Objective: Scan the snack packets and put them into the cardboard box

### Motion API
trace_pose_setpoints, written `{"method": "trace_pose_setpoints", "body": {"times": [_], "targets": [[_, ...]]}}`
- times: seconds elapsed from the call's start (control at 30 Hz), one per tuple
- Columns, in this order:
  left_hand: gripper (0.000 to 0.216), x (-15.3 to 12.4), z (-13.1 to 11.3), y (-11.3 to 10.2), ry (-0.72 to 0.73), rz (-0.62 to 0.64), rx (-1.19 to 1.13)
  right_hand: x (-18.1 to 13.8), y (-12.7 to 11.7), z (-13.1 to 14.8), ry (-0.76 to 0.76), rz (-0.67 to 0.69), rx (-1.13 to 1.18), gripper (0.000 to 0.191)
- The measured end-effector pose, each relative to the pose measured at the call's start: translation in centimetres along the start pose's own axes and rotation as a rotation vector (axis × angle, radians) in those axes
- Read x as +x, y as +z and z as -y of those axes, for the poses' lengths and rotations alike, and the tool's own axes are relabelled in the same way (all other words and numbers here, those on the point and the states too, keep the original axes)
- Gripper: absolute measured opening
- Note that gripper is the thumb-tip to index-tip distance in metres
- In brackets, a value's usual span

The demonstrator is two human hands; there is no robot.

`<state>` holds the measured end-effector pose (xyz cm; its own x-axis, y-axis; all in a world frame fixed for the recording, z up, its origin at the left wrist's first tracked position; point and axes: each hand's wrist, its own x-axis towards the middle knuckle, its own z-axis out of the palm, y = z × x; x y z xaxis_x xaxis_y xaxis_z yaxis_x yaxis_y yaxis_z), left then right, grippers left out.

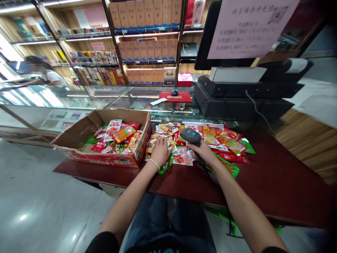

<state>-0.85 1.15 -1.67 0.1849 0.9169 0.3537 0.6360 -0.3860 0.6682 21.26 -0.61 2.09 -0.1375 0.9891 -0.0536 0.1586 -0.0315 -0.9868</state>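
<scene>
My right hand (204, 151) is closed round the grip of a dark handheld barcode scanner (191, 136), whose head points down at the snack packets (184, 142) spread on the dark red table (263, 175). My left hand (159, 151) rests on the pile just left of the scanner, fingers curled down onto a packet; a thin band circles that wrist. The packets are small, in red, orange, green and white wrappers, overlapping one another.
A cardboard box (79, 135) with more snack packets stands at the left of the table. Behind it runs a glass counter (147, 100) with a red mouse pad, a mouse and a black till. Shelves of boxed goods fill the back; a person sits far left.
</scene>
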Motion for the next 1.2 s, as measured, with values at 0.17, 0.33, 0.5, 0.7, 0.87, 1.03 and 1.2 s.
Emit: {"method": "trace_pose_setpoints", "body": {"times": [0.17, 0.33, 0.5, 0.7, 0.87, 1.03, 1.2], "targets": [[0.036, -0.7, -0.3, 0.9, 0.006, 0.014, -0.042, -0.4, -0.4, -0.2, -0.014, -0.027, -0.012, 0.036], [0.022, 0.3, -0.8, -0.3, -0.002, 0.002, -0.134, -0.9, -0.6, 0.0, -0.018, -0.065, 0.028, 0.040], [0.027, 4.3, -1.6, -0.2, -0.217, -0.228, -0.576, -0.9, -0.9, -0.1, -0.043, -0.117, 0.017, 0.040], [0.025, 6.3, -1.8, 3.0, -0.503, -0.296, -1.425, -0.9, -1.0, -0.2, -0.039, -0.143, 0.015, 0.039], [0.015, 5.6, -0.5, 4.0, -0.577, -0.329, -1.654, -1.0, -0.6, -0.3, -0.030, -0.120, -0.128, 0.034], [0.022, 5.6, -0.8, 3.6, -0.586, -0.317, -1.694, -1.4, 0.0, 0.2, 0.004, -0.056, -0.198, 0.038], [0.032, 5.7, -1.3, 3.3, -0.552, -0.271, -1.672, -1.5, 0.1, 0.1, 0.010, -0.048, -0.189, 0.037]]}}
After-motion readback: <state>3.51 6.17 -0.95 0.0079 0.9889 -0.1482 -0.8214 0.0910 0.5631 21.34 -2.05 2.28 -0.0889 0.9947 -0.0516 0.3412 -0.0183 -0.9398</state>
